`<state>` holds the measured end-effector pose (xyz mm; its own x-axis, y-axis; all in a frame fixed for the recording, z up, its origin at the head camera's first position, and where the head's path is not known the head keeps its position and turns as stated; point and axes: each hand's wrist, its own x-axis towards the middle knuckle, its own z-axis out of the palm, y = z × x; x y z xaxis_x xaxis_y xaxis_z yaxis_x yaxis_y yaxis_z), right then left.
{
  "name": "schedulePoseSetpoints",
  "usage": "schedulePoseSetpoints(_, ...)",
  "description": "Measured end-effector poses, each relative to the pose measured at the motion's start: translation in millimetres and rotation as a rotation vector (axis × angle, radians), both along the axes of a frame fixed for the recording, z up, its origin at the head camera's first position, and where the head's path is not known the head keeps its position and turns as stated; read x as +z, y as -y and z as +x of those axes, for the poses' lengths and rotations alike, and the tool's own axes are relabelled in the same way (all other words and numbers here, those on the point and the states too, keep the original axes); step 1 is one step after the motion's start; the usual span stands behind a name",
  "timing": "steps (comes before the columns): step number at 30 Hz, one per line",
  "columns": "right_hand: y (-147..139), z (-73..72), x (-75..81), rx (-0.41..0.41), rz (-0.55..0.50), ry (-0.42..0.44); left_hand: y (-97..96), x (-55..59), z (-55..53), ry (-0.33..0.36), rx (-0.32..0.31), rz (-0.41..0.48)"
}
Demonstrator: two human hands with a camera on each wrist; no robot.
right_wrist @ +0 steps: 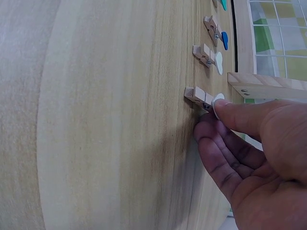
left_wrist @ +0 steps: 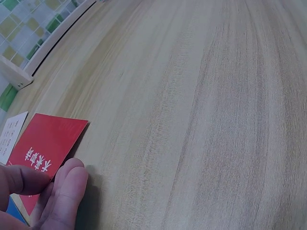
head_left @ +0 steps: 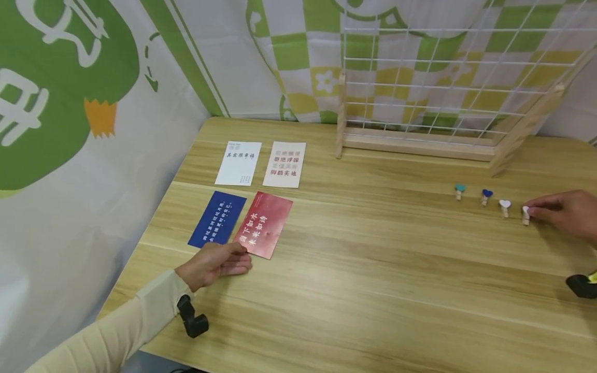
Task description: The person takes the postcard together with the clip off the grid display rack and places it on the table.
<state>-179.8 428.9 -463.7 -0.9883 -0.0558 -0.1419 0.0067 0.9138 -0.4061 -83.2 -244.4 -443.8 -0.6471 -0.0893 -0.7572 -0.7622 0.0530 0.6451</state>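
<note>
My left hand (head_left: 215,263) pinches the lower edge of a red card (head_left: 267,224) between thumb and fingers; the left wrist view shows the card (left_wrist: 50,139) tilted up at its near edge. Beside it lies a blue card (head_left: 217,218), partly covered by the hand. At the right, my right hand (head_left: 566,211) pinches a small wooden clothespin (head_left: 526,215) by its white heart. In the right wrist view, thumb and fingertips close on that heart of the clothespin (right_wrist: 199,97). Next to it stand a second white-heart clothespin (head_left: 505,207), a blue-heart one (head_left: 486,197) and a teal-heart one (head_left: 459,191).
A white card (head_left: 238,163) and a cream card (head_left: 284,165) with printed characters lie behind the red and blue ones. At the back right stands a white wire grid (head_left: 434,83) in a wooden frame (head_left: 415,146). A printed cloth (head_left: 289,52) hangs behind the wooden table (head_left: 373,290).
</note>
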Motion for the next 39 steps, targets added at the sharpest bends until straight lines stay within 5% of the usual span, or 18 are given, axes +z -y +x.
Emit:
schedulePoseSetpoints(19,10.3,8.7,-0.7,-0.03,0.025,-0.003,14.2,11.8,-3.2,0.102,-0.122,0.003)
schedulePoseSetpoints(27,12.5,10.2,0.3,-0.029,0.035,0.029,16.1,14.7,-5.8,0.143,-0.115,-0.022)
schedulePoseSetpoints(39,16.0,12.1,-2.2,0.017,0.047,-0.045,13.3,14.5,-0.4,0.121,-0.114,-0.045)
